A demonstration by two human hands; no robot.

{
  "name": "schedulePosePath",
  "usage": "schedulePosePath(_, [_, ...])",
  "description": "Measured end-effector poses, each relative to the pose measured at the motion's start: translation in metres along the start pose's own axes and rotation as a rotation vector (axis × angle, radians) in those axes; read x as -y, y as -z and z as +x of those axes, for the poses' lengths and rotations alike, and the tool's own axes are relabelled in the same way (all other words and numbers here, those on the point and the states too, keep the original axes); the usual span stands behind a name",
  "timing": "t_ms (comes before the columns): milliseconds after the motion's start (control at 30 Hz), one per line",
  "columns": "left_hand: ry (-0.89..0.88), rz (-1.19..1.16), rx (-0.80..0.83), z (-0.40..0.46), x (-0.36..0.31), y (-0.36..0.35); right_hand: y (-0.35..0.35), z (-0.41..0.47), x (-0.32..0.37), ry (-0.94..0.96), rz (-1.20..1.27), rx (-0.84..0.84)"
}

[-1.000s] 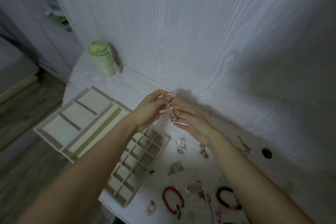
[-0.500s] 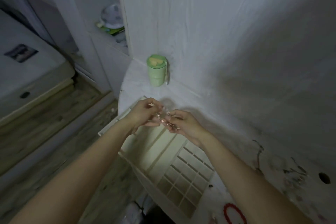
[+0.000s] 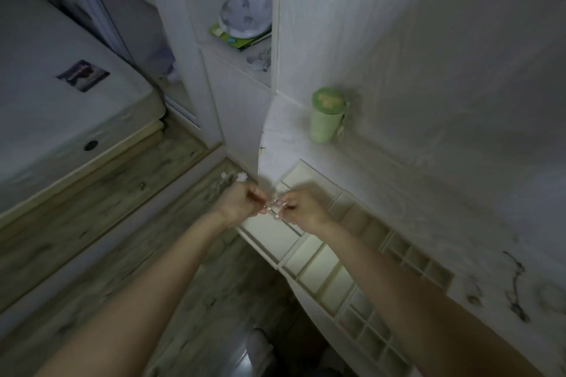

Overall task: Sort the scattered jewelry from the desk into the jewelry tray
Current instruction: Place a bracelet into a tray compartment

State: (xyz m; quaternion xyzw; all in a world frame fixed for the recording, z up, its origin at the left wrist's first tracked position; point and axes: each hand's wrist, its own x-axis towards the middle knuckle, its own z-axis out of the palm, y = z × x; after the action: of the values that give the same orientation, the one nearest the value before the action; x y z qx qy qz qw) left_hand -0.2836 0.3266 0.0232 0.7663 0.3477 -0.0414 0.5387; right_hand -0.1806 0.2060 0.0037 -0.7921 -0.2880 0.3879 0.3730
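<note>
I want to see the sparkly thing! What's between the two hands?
In the head view, a small sparkly bracelet stretches between the left hand and right hand, above the jewelry tray.

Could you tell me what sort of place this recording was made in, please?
Most likely a bedroom at home. A mattress lies at the left above the wood-look floor, a white desk stands against white panelled walls, and a jewelry tray and a green cup sit on the desk.

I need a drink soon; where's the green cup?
In the head view, the green cup stands at the desk's far left end against the wall, beyond the jewelry tray.
</note>
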Motion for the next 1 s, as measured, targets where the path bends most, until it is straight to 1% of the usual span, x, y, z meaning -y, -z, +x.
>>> schedulePosePath(100, [-0.021, 0.138, 0.027, 0.0, 0.021, 0.007, -0.018, 0.01, 0.0, -0.005, -0.109, 0.047])
schedulePosePath(300, [-0.019, 0.235, 0.003, -0.002, 0.045, 0.017, -0.04, 0.021, -0.001, 0.017, -0.367, 0.123])
schedulePosePath(400, [-0.047, 0.407, -0.031, -0.004, 0.047, 0.016, -0.047, 0.026, -0.003, 0.038, -0.555, 0.145])
schedulePosePath(500, [-0.165, 0.641, -0.02, -0.007, 0.05, 0.015, -0.044, 0.028, -0.005, 0.12, -0.677, 0.091])
schedulePosePath(600, [-0.308, 0.953, 0.05, -0.009, 0.055, 0.011, -0.042, 0.027, -0.006, 0.146, -0.681, 0.082])
schedulePosePath(733, [-0.373, 1.175, 0.151, -0.012, 0.052, 0.002, -0.04, 0.029, -0.009, 0.158, -0.632, 0.107])
schedulePosePath(867, [-0.335, 1.266, 0.165, -0.016, 0.049, 0.001, -0.039, 0.03, -0.013, 0.137, -0.522, 0.088])
schedulePosePath(933, [-0.309, 1.279, 0.166, -0.018, 0.046, -0.001, -0.04, 0.03, -0.013, 0.14, -0.525, 0.086])
schedulePosePath(1000, [-0.287, 1.27, 0.177, -0.018, 0.043, -0.001, -0.041, 0.029, -0.01, 0.181, -0.537, 0.076])
